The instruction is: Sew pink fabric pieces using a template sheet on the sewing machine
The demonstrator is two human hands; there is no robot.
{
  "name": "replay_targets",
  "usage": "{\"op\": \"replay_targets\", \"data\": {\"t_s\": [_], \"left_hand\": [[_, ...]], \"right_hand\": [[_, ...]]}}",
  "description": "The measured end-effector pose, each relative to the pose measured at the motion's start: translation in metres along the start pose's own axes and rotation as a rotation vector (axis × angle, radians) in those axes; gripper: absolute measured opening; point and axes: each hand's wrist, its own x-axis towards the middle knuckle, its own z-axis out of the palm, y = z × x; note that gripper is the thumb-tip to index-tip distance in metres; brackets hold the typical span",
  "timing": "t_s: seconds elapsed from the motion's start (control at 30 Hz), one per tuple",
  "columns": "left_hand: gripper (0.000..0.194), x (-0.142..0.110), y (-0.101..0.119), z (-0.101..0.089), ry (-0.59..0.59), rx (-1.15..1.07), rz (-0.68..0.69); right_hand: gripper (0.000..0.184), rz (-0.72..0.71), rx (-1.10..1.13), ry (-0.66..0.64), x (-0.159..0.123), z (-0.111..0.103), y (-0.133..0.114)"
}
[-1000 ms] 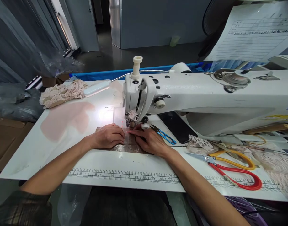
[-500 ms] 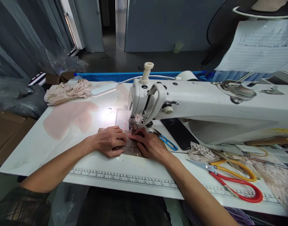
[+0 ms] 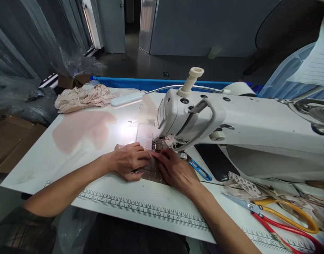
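A small brown piece of fabric lies on the white table in front of the needle of a white sewing machine. My left hand rests on its left part, fingers curled and pressing the cloth down. To the right, my right hand lies on the fabric, fingertips pointing at the presser foot. Both hands nearly touch each other just before the needle.
A lamp on a bendable neck lights the needle area. A heap of beige lace lies at the back left. Blue thread snips, a dark phone and red-and-yellow scissors lie to the right. A printed ruler runs along the front edge.
The view has shifted left and closer to the machine. My left fingers have curled more over the fabric. Both hands stay at the presser foot.
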Motion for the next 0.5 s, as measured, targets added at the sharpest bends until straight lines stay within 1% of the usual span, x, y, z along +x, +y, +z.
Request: {"op": "replay_targets", "data": {"t_s": [0.1,0.3,0.5], "left_hand": [[0.027,0.0,-0.0009,0.0013,0.002,0.009,-0.009],[0.032,-0.0008,-0.0042,0.0023,-0.022,0.044,-0.028],[0.037,-0.0005,-0.0066,0.0058,0.012,0.092,-0.028]], "right_hand": [[0.038,-0.029,0.012,0.013,-0.0003,-0.0012,-0.0013],[0.038,-0.054,0.018,0.093,0.0011,-0.0002,-0.0026],[0.036,-0.087,0.16,0.142,-0.0019,-0.0015,-0.0036]]}}
